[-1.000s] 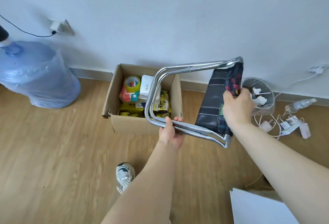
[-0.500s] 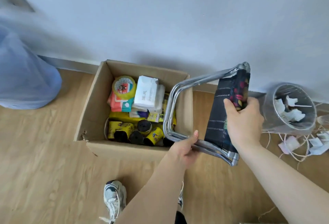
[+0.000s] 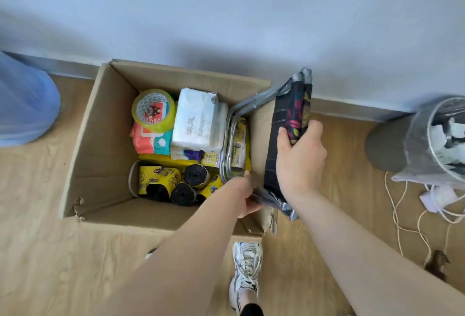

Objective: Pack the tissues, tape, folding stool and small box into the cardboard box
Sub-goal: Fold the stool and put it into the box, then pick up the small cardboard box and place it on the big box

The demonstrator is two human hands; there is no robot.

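Head view: cardboard box [image 3: 100, 144] open on the floor, holding a tape roll [image 3: 154, 109], white tissue pack [image 3: 198, 120], pink wipes pack [image 3: 148, 139] and yellow-wrapped black rolls [image 3: 173, 182]. Folding stool [image 3: 286, 137] straddles the box's right wall, chrome legs inside. Left hand [image 3: 245, 196] grip closed on the frame's lower end; right hand [image 3: 300, 154] grip closed on the fabric seat. Bin [image 3: 415, 144] with paper scraps at right.

- Both hands, left hand [image 3: 247, 196] and right hand [image 3: 299, 157], grip the folded stool [image 3: 284, 139] over the right wall of the cardboard box [image 3: 105, 127].
- Tape roll [image 3: 154, 109] and tissue pack [image 3: 198, 120] lie inside.
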